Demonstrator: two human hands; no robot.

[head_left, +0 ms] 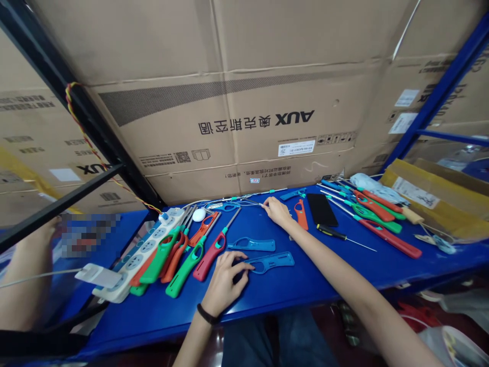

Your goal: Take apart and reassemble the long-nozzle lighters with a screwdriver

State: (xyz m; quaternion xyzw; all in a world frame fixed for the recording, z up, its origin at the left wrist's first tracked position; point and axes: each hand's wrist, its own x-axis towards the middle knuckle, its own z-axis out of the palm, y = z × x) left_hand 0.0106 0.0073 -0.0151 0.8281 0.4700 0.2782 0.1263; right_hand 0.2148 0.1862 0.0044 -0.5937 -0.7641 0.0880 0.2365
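My left hand (229, 280), with a dark band at the wrist, has its thumb and fingertips closed at the left end of a blue lighter handle half (277, 261), which lies on the table. A second blue handle half (257, 244) lies just behind it. Farther back, my right hand (278, 211) pinches the end of a thin metal lighter tube (252, 202) among several similar tubes; its far end is hard to make out. Right of that hand are an orange handle half (301, 214) and a blue piece (292, 194).
Several long-necked lighters (186, 270) lie at left beside a white power strip (153, 244). At right are a black phone (323, 209), a screwdriver (332, 233), more lighters (389, 238) and an open carton (416, 191). Cardboard (248, 137) stands behind. Another person's arm (30, 280) shows at far left.
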